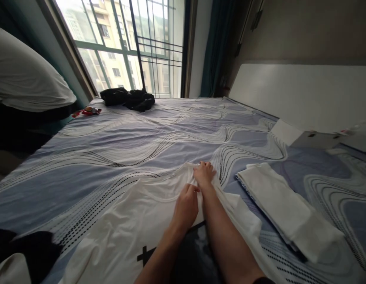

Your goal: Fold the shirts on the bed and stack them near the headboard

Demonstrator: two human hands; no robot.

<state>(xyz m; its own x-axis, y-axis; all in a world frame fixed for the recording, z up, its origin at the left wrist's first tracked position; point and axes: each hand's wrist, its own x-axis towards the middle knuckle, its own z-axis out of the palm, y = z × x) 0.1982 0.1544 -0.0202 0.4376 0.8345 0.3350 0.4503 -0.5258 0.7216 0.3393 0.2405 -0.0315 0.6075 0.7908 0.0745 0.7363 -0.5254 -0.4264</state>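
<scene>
A white T-shirt (135, 225) with a dark print lies spread on the bed in front of me. My right hand (204, 173) rests on its far edge, near the collar, with fingers curled down into the fabric. Just behind it my left hand (187, 205) pinches a fold of the same shirt. Both forearms reach over the dark print.
A folded white cloth (289, 213) lies to the right on the blue wavy-patterned bed sheet (126, 134). A black garment (129, 98) and a small red packet (88, 111) sit at the far side by the window. More dark clothing (29, 248) is at the lower left. A white headboard (304, 90) stands on the right.
</scene>
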